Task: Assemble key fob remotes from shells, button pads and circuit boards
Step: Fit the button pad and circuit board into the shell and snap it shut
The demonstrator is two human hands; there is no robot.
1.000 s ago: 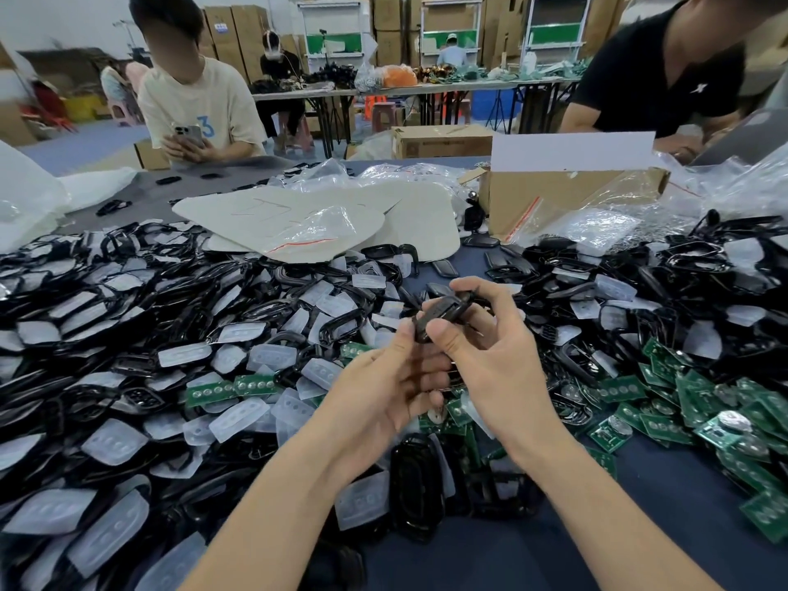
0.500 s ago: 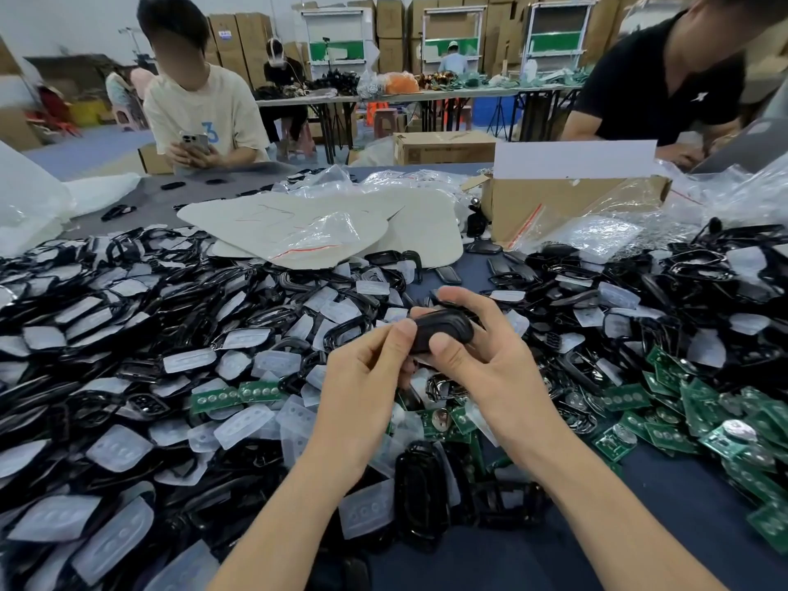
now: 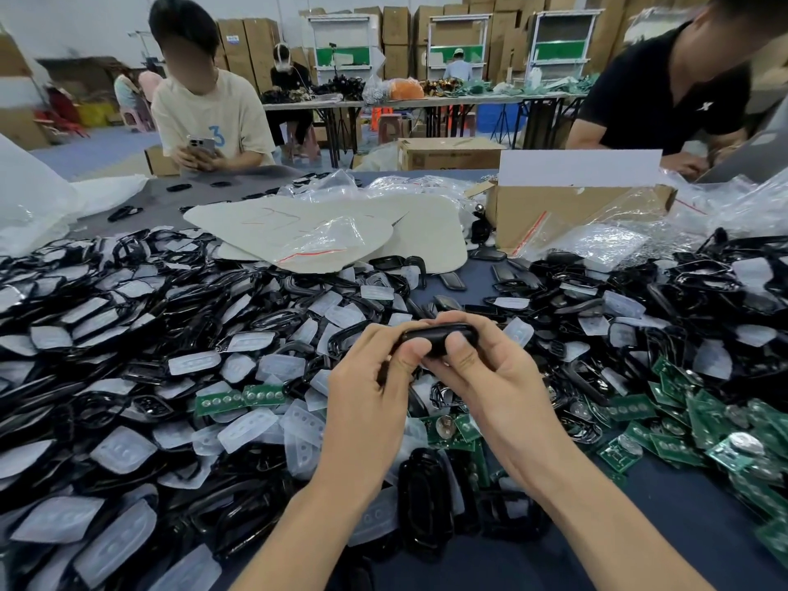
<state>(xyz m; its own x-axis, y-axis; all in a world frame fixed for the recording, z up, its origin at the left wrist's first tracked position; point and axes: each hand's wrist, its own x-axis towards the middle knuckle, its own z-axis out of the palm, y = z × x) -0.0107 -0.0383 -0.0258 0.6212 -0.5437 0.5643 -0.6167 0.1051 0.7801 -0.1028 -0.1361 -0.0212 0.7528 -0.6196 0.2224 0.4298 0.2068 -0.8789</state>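
Note:
A black key fob shell (image 3: 439, 334) lies level between both hands above the middle of the table. My left hand (image 3: 371, 390) pinches its left end with thumb and fingers. My right hand (image 3: 490, 377) grips its right end, thumb on the near side and fingers curled over the far side. Whether a pad or board sits inside the shell is hidden. Loose black shells (image 3: 128, 292), translucent button pads (image 3: 247, 428) and green circuit boards (image 3: 678, 424) cover the table around the hands.
A cardboard box (image 3: 567, 206) and clear plastic bags (image 3: 597, 245) stand at the back right. Pale flat sheets (image 3: 341, 232) lie at the back centre. One person with a phone (image 3: 200, 145) sits across the table; another in black leans in at the far right.
The shell has turned from tilted and end-on to lying level between both hands. Both thumbs now press on its near side, and the hands sit slightly lower.

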